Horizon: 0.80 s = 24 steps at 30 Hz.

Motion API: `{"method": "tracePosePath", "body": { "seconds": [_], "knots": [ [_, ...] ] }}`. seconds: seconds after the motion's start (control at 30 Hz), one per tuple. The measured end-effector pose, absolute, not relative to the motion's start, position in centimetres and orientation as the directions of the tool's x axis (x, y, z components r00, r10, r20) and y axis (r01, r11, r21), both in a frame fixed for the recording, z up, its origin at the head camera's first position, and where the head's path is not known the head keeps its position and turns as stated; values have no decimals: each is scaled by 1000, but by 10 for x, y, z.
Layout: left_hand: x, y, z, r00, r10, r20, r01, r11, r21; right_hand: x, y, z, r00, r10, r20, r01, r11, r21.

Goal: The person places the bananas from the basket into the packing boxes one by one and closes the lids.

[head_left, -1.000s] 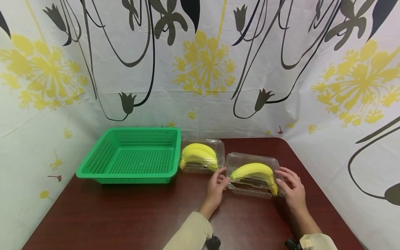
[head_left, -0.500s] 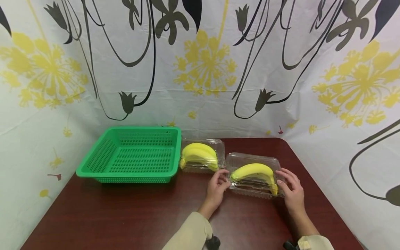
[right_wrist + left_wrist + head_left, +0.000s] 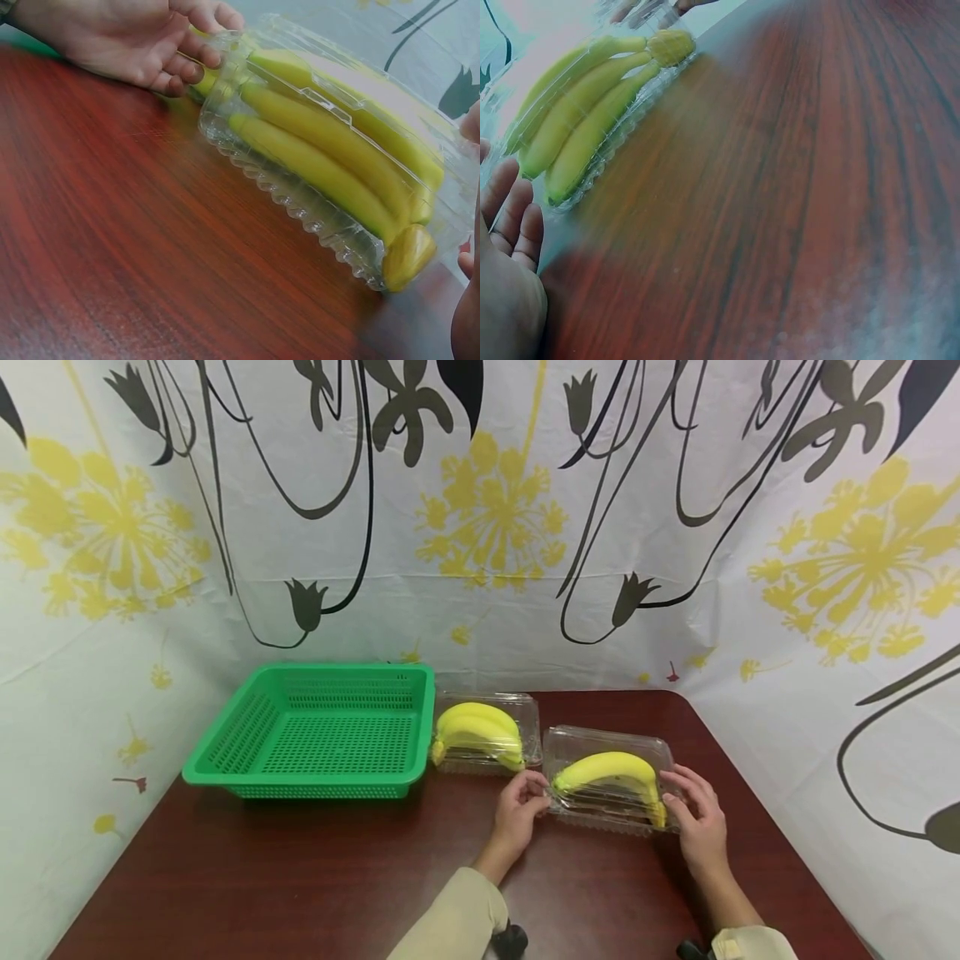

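A clear plastic clamshell box (image 3: 600, 740) holding a bunch of yellow bananas (image 3: 611, 766) lies on the right side of the table, its lid down. My left hand (image 3: 516, 814) grips the box's left end between thumb and fingers. At the opposite end my right hand (image 3: 702, 827) holds the box by its right side. The right wrist view shows the box's scalloped rim (image 3: 277, 196) and front clasp close up, with the banana stem toward my right hand (image 3: 466, 319). In the left wrist view the left hand (image 3: 508, 292) is partly cut off.
Just left of the held box stands a second clear clamshell (image 3: 529, 714) with bananas (image 3: 478, 727) in it. A green plastic basket (image 3: 300, 782) sits beside that one, at the table's back left. A patterned cloth (image 3: 487, 635) hangs behind the dark red table (image 3: 300, 877).
My left hand has slipped down very slightly along the box's left end. My right hand has shifted a little left. The box and basket stay where they were.
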<state>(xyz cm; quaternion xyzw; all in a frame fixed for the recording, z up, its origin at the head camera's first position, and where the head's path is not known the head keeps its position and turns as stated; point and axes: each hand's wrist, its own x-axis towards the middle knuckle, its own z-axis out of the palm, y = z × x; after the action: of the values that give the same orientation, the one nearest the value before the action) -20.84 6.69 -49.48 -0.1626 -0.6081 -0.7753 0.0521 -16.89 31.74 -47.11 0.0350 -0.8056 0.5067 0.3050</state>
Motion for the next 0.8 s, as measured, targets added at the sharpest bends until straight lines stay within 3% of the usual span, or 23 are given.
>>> {"method": "tracePosePath", "body": {
  "seconds": [0.8],
  "knots": [
    [-209, 70, -488, -944, 179, 278, 241, -203, 949, -171, 316, -474, -811, 308, 498, -354, 419, -836]
  ]
}}
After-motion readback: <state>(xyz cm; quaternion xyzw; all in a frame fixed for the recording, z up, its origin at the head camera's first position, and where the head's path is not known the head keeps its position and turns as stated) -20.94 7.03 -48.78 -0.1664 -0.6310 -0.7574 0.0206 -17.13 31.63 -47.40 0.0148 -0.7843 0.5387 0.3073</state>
